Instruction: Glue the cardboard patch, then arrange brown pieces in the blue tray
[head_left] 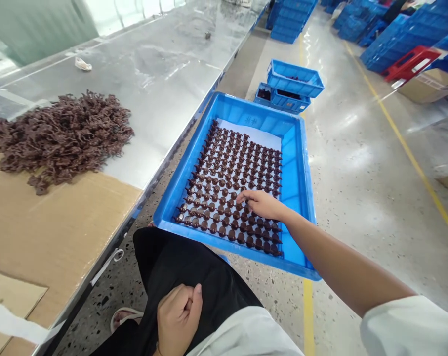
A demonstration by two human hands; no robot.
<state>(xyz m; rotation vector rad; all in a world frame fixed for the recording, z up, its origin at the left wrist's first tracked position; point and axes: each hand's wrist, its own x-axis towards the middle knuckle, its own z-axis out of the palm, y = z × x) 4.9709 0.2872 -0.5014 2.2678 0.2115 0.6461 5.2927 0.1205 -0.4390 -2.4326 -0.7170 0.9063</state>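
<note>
A blue crate (pixel 300 188) holds several rows of small dark brown round pieces (pixel 224 183) on a white sheet. Over these rows is my right hand (pixel 259 202), its fingers bent and the tips at or just above the pieces; whether something small is between them is hidden. My left hand (pixel 179 316) rests on the black-clothed lap, its fingers curled into a loose fist, with nothing visible in it. To the left, a heap of dark brown pieces (pixel 68 133) lies on the table (pixel 153 99), away from both hands.
Cardboard (pixel 61 217) covers the near part of the table. Smaller blue crates (pixel 294 79) stand beyond the large one. At the far right are stacked blue crates (pixel 401 44), a red stool (pixel 411 64) and a cardboard box (pixel 431 84). A white strap (pixel 16 321) crosses the lower left corner.
</note>
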